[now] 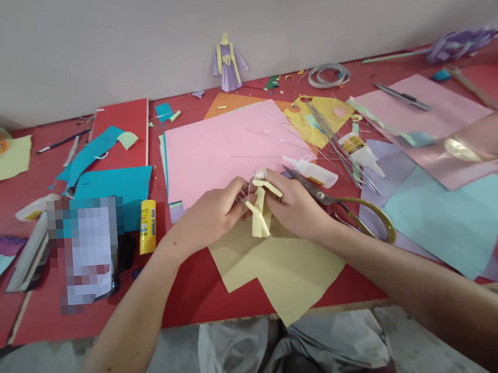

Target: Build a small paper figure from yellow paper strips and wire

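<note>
Over the middle of the table, both hands are closed around a small pale-yellow paper figure (260, 225) with folded strips and thin wire at its top. My left hand (222, 205) pinches at the wire end, though its fingertips partly hide what is between them. My right hand (289, 198) grips the figure's upper part and a bent strip. Beneath them lies a yellow paper sheet (288, 274) with a notched edge. Scissors (338, 201) with olive handles rest beside my right hand, near a white glue bottle (315, 171).
A purple paper doll (227, 67) leans on the wall. Pink paper (217, 149) lies beyond the hands. A glue stick (148, 226) and a phone (90, 252) are on the left. Loose wires (334, 142) and another glue bottle (360, 151) are on the right, near another person's arm (490, 132).
</note>
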Demonstrator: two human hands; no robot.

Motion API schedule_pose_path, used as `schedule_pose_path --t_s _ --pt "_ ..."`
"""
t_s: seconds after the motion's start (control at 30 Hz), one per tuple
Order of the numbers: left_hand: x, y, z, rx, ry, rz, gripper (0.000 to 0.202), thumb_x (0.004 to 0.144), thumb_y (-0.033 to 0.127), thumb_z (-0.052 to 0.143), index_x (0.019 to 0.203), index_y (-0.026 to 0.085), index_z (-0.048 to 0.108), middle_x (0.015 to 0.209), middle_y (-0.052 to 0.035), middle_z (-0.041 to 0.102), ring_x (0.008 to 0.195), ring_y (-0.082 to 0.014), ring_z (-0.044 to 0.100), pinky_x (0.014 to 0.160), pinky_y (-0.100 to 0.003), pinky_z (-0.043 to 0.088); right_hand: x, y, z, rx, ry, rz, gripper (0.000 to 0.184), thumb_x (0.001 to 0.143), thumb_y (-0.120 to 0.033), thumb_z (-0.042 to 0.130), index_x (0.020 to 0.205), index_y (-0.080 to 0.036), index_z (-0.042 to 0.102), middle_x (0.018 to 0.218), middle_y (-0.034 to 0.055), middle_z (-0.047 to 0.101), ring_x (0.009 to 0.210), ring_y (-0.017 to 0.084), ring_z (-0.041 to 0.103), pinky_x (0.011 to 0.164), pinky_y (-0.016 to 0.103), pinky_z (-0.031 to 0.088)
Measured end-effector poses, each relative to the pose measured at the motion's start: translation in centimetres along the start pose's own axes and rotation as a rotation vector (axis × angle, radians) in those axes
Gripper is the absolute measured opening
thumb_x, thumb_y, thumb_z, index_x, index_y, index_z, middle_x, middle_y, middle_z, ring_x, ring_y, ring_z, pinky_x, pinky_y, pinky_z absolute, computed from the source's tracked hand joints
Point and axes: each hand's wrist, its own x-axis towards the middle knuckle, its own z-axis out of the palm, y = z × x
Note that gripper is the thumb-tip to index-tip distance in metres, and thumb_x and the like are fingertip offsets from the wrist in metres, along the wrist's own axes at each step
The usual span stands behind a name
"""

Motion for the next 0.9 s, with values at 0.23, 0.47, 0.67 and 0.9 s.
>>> schedule_pose_path --t_s 0.23,0.47,0.67,0.9 --pt "-0.01 -0.29 -0.03 0.051 0.006 0.016 0.014 0.098 0.035 0.039 0.098 0.023 0.046 0.085 -0.0014 0.066 0.075 -0.0190 0.061 0.062 -0.027 0.038 -0.03 -0.18 0.03 -0.084 -0.019 -0.007 0.011 0.081 -0.010 0.044 0.083 -0.022 0.043 0.066 -0.0035 0.051 0.058 0.012 0.045 0.053 0.023 0.031" --pt "0.03 -0.02 -0.17 0.083 -0.006 -0.009 0.016 0.099 0.036 0.038 0.101 0.023 0.048 0.090 -0.0021 0.066 0.080 -0.0198 0.062 0.065 -0.028 0.038 -0.10 -0.47 0.06 -0.145 -0.051 0.007 0.011 0.081 -0.013 0.045 0.082 -0.022 0.039 0.067 -0.0027 0.051 0.058 0.013 0.047 0.052 0.023 0.031" --pt "0.03 -0.03 -0.17 0.092 -0.007 -0.005 0.017 0.099 0.036 0.037 0.099 0.022 0.048 0.088 -0.0028 0.067 0.077 -0.0193 0.061 0.063 -0.027 0.038 -0.18 -0.38 0.04 -0.171 -0.061 0.005 0.013 0.080 -0.013 0.045 0.082 -0.023 0.038 0.067 -0.0027 0.051 0.057 0.013 0.047 0.052 0.024 0.030" --pt "0.04 0.06 -0.14 0.099 -0.013 -0.008 0.018 0.100 0.036 0.035 0.097 0.022 0.047 0.088 -0.0030 0.066 0.078 -0.0194 0.061 0.063 -0.027 0.038 -0.12 -0.35 0.08 -0.200 -0.061 -0.011 0.012 0.080 -0.012 0.045 0.083 -0.023 0.039 0.066 -0.0030 0.050 0.056 0.013 0.046 0.051 0.024 0.029"
